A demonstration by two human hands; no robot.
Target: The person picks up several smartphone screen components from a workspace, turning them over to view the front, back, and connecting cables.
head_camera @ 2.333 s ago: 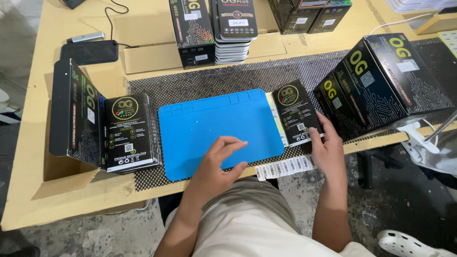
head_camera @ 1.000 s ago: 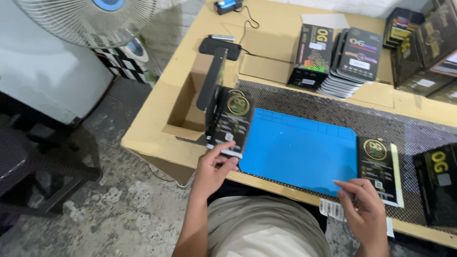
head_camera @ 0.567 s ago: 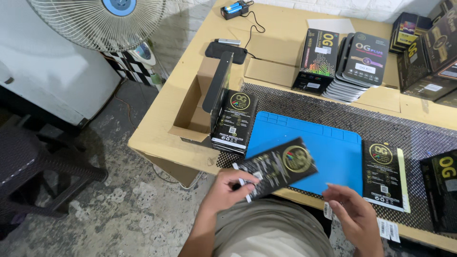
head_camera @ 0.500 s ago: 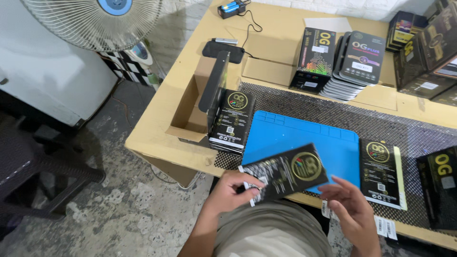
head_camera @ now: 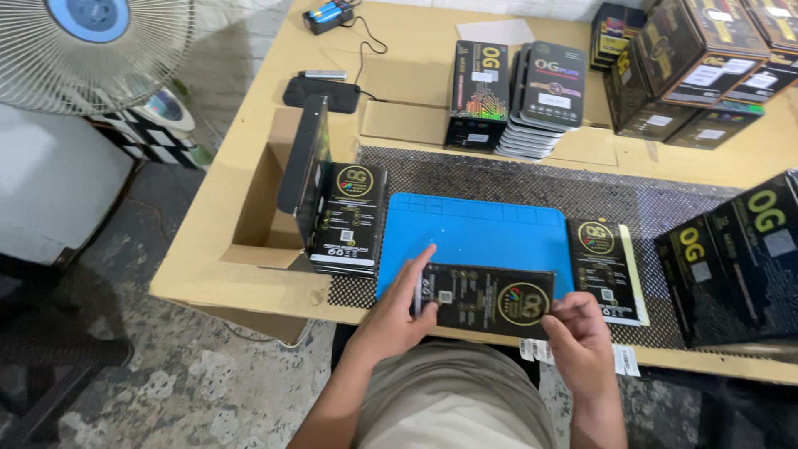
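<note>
Two bare hands meet over the near edge of the pale wooden desk (head_camera: 249, 274) in the single head view. Left hand (head_camera: 397, 314) grips the left end of a flat black rectangular retail packet with a gold round emblem (head_camera: 486, 301), thumb on top and fingers flat alongside; right hand (head_camera: 580, 341) pinches the packet's right lower corner, fingers closed on it. Packet is held level and lengthwise, printed face up, just above the near edge of a blue rectangular silicone work mat (head_camera: 478, 241), apparently so the face can be read or the pack opened over the mat. Mat lies centred on a black perforated anti-slip sheet (head_camera: 515, 179) running along the near half of the desk. Left of the mat, a stack of matching black packets (head_camera: 349, 218) leans out of an open brown cardboard carton (head_camera: 266, 208) at the left edge, within easy reach of the left hand. Right of the mat, another stack of the same black packets on yellowish backing (head_camera: 605, 268) lies flat, close to the right hand. Large black printed boxes (head_camera: 731, 266) stand at the right edge; more black boxes (head_camera: 690, 66) sit at the far right corner. Toward the far edge, a fanned pile of dark packets (head_camera: 544, 96) rests beside an upright black box (head_camera: 478, 93). White barcode labels (head_camera: 619, 359) lie at the near edge. A standing fan (head_camera: 91, 50) is on the floor, left of the desk.
</note>
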